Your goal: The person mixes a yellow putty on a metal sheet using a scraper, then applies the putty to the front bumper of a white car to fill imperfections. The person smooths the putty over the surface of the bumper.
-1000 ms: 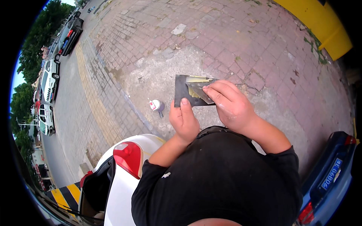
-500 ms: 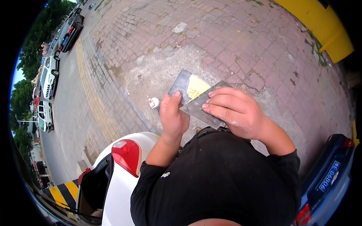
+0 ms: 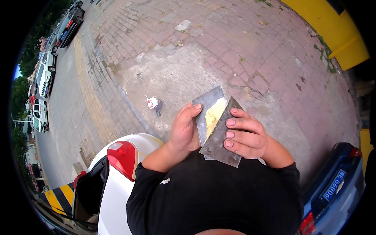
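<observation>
Room over paving (image 3: pixel 219 39), upper centre; white-lidded can (image 3: pixel 155 103) obstructs centre left; white car (image 3: pixel 117 194), lower left; blue car (image 3: pixel 349 192), lower right.

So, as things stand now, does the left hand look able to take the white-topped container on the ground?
Probably not directly: the left hand is occupied with a flat grey plate, and the white-topped container seems to stand on the ground well below it. Nothing visible blocks the way between them.

Bright, diffuse daylight with faint shadows and fisheye curvature toward edges
</observation>
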Action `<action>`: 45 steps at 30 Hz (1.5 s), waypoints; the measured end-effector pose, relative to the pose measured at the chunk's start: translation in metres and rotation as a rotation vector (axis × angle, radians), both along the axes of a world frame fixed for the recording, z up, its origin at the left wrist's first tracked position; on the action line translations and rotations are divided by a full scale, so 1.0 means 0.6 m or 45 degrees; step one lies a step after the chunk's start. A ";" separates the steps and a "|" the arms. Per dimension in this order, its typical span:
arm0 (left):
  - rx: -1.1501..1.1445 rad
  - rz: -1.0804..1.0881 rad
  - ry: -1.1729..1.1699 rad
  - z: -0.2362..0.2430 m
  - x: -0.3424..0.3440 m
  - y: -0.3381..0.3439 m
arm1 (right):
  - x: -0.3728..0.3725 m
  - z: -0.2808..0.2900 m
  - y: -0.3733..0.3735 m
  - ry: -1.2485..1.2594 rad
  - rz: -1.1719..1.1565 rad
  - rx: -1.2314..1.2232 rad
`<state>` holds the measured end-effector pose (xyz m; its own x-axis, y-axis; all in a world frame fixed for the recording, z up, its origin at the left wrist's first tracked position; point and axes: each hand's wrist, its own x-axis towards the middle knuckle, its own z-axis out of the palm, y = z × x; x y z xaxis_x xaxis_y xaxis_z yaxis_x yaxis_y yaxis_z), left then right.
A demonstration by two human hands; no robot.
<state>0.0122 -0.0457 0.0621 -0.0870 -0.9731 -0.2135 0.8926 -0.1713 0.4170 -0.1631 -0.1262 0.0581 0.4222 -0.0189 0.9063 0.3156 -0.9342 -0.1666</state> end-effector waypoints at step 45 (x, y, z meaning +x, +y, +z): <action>-0.745 0.655 -2.110 -0.071 -0.076 -0.002 | -0.007 -0.038 -0.006 -0.122 0.078 2.309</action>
<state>-0.0336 -0.0469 0.0193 0.1322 -0.8044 0.5792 -0.5426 0.4303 0.7214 -0.1672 -0.1299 0.0350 0.4133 -0.8886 -0.1988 0.4075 0.3757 -0.8323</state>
